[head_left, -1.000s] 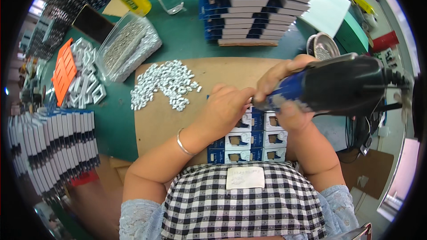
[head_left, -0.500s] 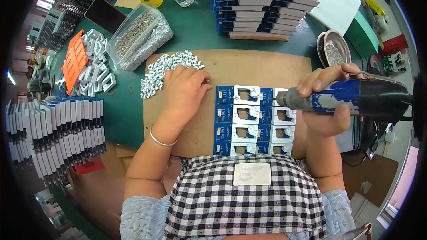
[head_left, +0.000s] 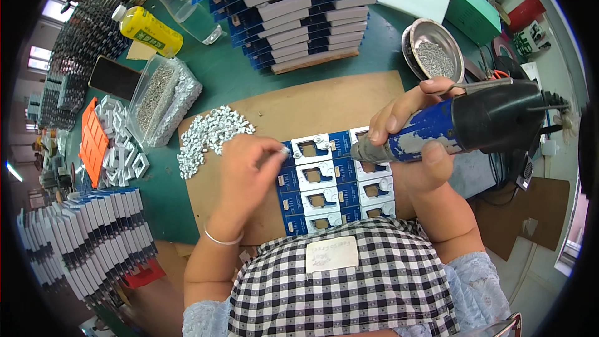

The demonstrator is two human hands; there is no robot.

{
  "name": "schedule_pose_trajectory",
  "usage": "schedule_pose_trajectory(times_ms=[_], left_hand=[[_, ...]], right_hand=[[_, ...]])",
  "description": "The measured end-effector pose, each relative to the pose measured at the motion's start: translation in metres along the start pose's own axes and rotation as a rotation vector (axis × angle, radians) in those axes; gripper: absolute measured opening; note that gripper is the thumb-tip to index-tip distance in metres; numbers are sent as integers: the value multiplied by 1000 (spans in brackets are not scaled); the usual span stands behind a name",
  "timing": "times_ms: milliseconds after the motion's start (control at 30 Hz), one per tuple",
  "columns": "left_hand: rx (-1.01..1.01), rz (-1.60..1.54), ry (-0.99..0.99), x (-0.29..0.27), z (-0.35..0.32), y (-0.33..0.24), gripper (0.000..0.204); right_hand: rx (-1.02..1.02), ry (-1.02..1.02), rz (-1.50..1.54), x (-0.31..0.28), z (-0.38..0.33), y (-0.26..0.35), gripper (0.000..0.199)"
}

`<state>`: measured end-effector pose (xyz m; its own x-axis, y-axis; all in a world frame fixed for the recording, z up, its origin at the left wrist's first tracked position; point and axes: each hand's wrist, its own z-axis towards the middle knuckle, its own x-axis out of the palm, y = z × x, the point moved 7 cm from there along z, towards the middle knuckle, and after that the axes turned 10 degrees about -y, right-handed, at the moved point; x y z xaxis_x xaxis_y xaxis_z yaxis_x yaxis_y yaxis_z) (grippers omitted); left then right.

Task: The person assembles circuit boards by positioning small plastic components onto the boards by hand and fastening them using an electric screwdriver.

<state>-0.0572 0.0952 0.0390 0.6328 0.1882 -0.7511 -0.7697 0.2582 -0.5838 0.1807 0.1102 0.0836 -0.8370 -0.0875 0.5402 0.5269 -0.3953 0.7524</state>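
My left hand is closed in a pinch, a small white plastic piece at its fingertips, beside the top left corner of a blue circuit board panel. White plastic frames sit on the panel in two columns. My right hand grips a blue and black electric screwdriver, tilted with its grey nose over the upper right frame. Its bit tip is hard to make out. To the left of my left hand lies a pile of small white pieces on the brown board.
Stacked panels rise behind the brown board. A metal bowl of screws stands at right. On the left are a plastic tub, an orange tray, loose white frames, a phone, bottles and more stacked panels.
My left hand has left the pile and moved right to the panel's edge, with a small white piece pinched in it. My right hand still holds the screwdriver over the panel. The view has turned.
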Motion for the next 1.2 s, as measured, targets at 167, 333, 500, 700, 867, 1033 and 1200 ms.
schedule_pose_trajectory(times_ms=[167,333,500,700,867,1033,1200], left_hand=[[99,-157,51,27,-15,-36,15],[57,-124,70,37,-21,-31,16],[4,-148,83,40,-24,-23,15],[42,-129,101,40,-22,-25,16],[-25,-217,110,43,-23,-19,15],[-19,-210,103,43,-21,-20,14],[39,-153,74,37,-21,-27,14]], right_hand=[[35,-70,64,-6,-3,2,63],[35,-100,83,-11,-5,6,63],[56,-76,86,-7,-8,0,63],[80,24,53,14,-10,-3,61],[138,170,-75,33,-10,-4,65],[-1,124,14,35,-6,-5,64],[-22,76,2,21,-5,3,64]])
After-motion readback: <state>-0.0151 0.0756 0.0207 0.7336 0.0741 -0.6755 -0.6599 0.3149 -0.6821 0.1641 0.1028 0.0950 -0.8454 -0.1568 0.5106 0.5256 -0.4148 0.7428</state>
